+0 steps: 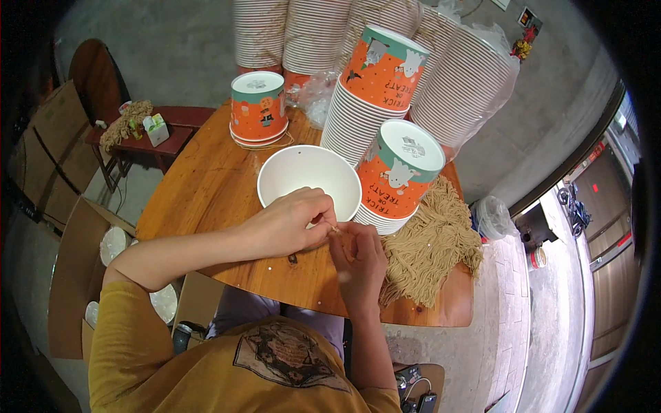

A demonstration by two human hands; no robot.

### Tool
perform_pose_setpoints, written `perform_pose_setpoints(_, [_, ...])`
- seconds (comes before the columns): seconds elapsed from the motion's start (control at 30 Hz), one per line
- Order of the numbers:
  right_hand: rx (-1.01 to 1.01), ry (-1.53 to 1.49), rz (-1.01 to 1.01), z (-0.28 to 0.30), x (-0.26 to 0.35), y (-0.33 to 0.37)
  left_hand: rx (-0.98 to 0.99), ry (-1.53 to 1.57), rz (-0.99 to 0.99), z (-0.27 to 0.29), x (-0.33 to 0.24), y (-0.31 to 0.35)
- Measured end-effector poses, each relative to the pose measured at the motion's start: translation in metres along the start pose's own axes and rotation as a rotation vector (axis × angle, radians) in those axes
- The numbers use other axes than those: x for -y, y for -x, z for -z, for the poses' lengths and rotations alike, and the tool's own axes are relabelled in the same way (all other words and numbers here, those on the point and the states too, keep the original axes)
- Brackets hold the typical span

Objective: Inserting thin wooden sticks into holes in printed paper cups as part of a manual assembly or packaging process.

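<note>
A white-lined paper bucket [289,172] lies tipped on the wooden table, its open mouth facing me. At its near rim my left hand [299,219] and my right hand [361,258] meet, fingertips closed in a pinch. Between them a short bit of tan cord [335,228] shows; most of it is hidden by the fingers. To the right of the bucket lies a thick heap of tan cords [430,248]. Beside it stands a short upside-down stack of orange and green printed buckets [396,175].
A taller stack of buckets [375,76] rises behind, and a small stack [259,113] stands at the far left of the wooden table [200,186]. Bagged stacks of white buckets [468,76] line the back. An open cardboard box [72,275] holding buckets sits at left.
</note>
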State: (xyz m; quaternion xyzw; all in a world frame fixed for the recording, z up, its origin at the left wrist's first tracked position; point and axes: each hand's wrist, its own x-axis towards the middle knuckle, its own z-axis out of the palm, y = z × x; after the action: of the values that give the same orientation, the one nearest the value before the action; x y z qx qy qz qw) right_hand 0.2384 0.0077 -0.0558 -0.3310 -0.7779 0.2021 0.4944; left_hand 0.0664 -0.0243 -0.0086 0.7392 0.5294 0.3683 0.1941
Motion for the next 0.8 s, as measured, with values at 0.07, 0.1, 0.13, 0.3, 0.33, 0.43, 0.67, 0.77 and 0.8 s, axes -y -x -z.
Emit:
perform_pose_setpoints(0.07, [-0.010,-0.005,-0.007,-0.002,-0.001,0.001,-0.001,-0.003,-0.004,0.000,-0.001,0.000])
perform_pose_setpoints(0.1, [-0.021,-0.010,-0.014,-0.002,-0.002,0.001,-0.002,0.000,0.001,0.000,-0.001,0.000])
perform_pose_setpoints(0.13, [-0.021,-0.010,-0.013,-0.002,-0.002,0.001,-0.003,0.004,0.006,0.001,-0.001,0.000])
perform_pose_setpoints(0.3, [-0.046,0.018,0.005,0.000,-0.003,0.002,0.002,-0.017,0.000,0.001,0.001,0.000])
perform_pose_setpoints(0.33, [-0.047,0.019,0.004,0.001,-0.003,0.002,0.017,-0.022,0.006,0.001,0.002,0.000])
perform_pose_setpoints(0.43, [-0.034,0.015,-0.002,0.004,-0.001,0.002,-0.025,-0.060,-0.153,-0.001,-0.002,-0.003])
perform_pose_setpoints(0.67, [0.084,-0.627,-0.453,0.010,0.003,-0.005,0.068,0.062,-0.108,-0.007,-0.010,-0.003])
perform_pose_setpoints(0.77, [0.097,-0.759,-0.528,0.018,0.008,-0.006,0.003,0.030,-0.123,-0.008,-0.005,-0.004])
perform_pose_setpoints(0.8, [0.097,-0.828,-0.602,0.019,0.009,-0.006,0.007,0.006,-0.122,-0.006,-0.004,-0.004])
